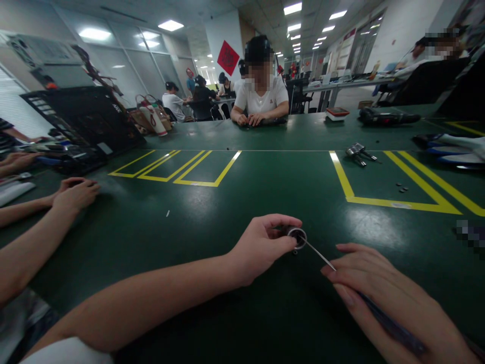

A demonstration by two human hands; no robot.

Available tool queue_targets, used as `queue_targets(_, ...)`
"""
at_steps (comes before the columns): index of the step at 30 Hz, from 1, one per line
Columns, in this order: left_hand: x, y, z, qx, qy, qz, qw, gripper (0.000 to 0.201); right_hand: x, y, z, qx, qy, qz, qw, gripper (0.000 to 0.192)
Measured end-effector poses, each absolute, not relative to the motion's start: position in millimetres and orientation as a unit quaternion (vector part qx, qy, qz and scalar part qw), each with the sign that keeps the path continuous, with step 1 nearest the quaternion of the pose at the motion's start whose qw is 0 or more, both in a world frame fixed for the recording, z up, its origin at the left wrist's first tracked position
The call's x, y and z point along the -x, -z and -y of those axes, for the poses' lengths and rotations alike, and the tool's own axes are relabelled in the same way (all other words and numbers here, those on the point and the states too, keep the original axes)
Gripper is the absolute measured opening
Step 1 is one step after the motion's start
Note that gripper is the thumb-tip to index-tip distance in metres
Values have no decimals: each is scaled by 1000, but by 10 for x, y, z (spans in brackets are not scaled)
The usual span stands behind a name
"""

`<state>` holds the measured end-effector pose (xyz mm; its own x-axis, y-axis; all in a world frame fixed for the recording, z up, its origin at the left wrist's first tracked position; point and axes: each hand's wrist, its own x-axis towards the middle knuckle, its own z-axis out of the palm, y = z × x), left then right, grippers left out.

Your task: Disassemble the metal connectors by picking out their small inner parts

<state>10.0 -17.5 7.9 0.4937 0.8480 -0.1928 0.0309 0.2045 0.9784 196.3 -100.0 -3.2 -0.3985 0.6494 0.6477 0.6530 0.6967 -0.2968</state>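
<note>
Left hand (261,247) pinching small metal ring (297,236), right hand (390,298) gripping thin tool (320,256), handle mostly hidden

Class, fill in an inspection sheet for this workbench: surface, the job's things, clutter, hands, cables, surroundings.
Surface: green table with yellow marked boxes.
Job's things: small round metal part; thin tool with its tip at the part.
Clutter: metal bits, small discs, black case.
Hands: left hand pinches the part; right hand holds the tool.
Cables: nothing seen.
Surroundings: a person seated opposite; a co-worker's hands at left; others at tables behind.
</note>
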Motion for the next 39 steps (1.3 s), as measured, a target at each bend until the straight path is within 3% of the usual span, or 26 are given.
queue_targets(11, -70, -7, 135, -629, -299, -399, 597, 23, -1851, -57, 995, 369, 49, 834, 408, 19)
queue_targets(23, -83, 12, 121, -633, -296, -394, 597, 23, -1866, -2, 1036, 371, 40, 829, 417, 22)
queue_targets(27, -58, 36, 81, -641, -337, -387, 571, 21, -1935, 70, 1065, 468, -60, 762, 443, 11)
queue_targets(33, -62, 2, 69, -598, -337, -409, 602, 45, -1969, 84, 931, 583, -323, 623, 410, 34)
queue_targets(39, -85, -8, 68, -561, -360, -428, 610, 35, -1927, 40, 913, 594, -349, 616, 382, 36)
